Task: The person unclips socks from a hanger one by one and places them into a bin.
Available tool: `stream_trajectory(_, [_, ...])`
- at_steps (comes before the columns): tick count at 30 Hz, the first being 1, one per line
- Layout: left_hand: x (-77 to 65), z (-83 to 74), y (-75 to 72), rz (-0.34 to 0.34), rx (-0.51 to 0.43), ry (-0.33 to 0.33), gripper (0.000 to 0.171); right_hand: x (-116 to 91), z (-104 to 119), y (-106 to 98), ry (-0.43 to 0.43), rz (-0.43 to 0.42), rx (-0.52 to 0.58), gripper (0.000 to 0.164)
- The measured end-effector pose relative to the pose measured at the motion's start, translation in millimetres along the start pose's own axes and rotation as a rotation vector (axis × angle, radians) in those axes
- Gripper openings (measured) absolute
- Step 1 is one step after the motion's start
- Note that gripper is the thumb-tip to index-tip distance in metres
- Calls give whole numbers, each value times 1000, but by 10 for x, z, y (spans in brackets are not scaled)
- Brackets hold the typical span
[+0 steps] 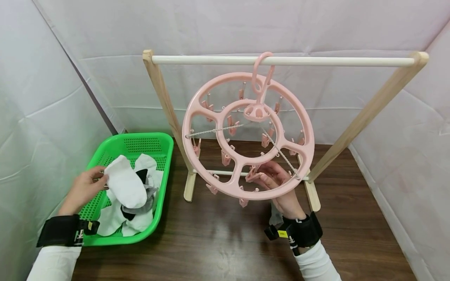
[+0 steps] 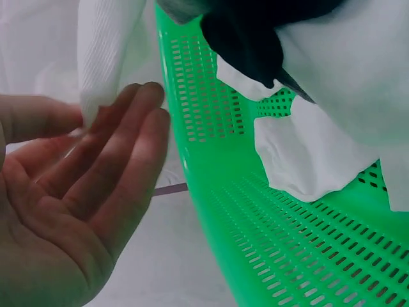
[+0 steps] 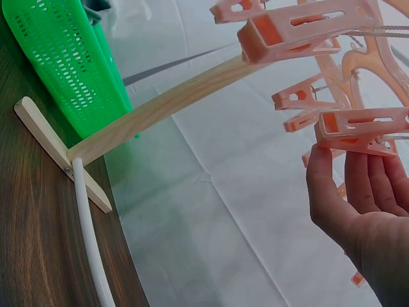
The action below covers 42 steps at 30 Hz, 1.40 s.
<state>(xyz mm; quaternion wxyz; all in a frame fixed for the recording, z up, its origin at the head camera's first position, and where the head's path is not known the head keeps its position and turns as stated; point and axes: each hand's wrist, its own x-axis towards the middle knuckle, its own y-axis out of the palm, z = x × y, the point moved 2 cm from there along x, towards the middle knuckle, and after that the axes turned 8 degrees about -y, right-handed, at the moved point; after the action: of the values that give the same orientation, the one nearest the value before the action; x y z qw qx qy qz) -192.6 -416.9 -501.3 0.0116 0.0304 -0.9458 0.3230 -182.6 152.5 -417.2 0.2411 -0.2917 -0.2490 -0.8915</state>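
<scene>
My left hand pinches one end of a white sock between thumb and fingers, holding it over the green basket. In the left wrist view the sock comes down to the fingertips. At the lower right of a round pink sock hanger, my right hand holds a pink clothespin from below. The right wrist view has that clothespin between thumb and fingers. Behind the right wrist shows some grey cloth, partly hidden.
White, grey and black socks lie in the basket. The hanger hooks over the white bar of a wooden rack and hangs tilted, with several other clothespins. The rack stands on a dark wooden floor before white sheeting.
</scene>
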Motion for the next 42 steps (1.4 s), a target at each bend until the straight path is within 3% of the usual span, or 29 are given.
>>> stream_trajectory(1, [55,136,18,-17,59,-17,40,0,4,2,0,-1,-6,37])
stream_trajectory(2, [69,173,36,-24,97,-31,42,0,8,5,1,-2,-12,37])
stream_trajectory(4, [36,63,45,-15,134,-48,43,-1,16,10,3,-6,-16,36])
stream_trajectory(6, [-37,-157,43,-3,128,-48,43,-3,23,13,5,-9,-20,35])
stream_trajectory(10, [-255,-796,32,28,135,-43,40,-12,32,11,5,-14,-13,35])
stream_trajectory(12, [-306,-950,23,36,123,-14,37,-17,34,10,0,-11,-7,35])
stream_trajectory(14, [-301,-937,24,12,130,-15,35,-21,32,9,-11,-3,4,35])
stream_trajectory(16, [-237,-791,14,7,123,-9,36,-23,28,6,-25,4,15,36])
stream_trajectory(20, [-81,-462,10,-42,202,16,37,-31,13,3,-36,-9,27,36])
stream_trajectory(22, [-61,-456,12,-63,214,39,36,-49,-1,-3,-16,-40,25,36])
stream_trajectory(24, [-81,-560,28,-56,165,95,33,-70,-21,-6,14,-61,31,34])
stream_trajectory(27, [-165,-842,102,-52,128,178,29,-107,-50,-9,58,-66,24,37])
stream_trajectory(32, [-375,-1483,282,-58,185,276,21,-228,-160,-113,108,-40,-41,49])
stream_trajectory(34, [-447,-1739,341,-27,197,297,18,-282,-171,-143,133,-17,-81,54])
stream_trajectory(42, [-489,-2013,566,44,193,360,19,-428,38,-56,163,74,-316,52])
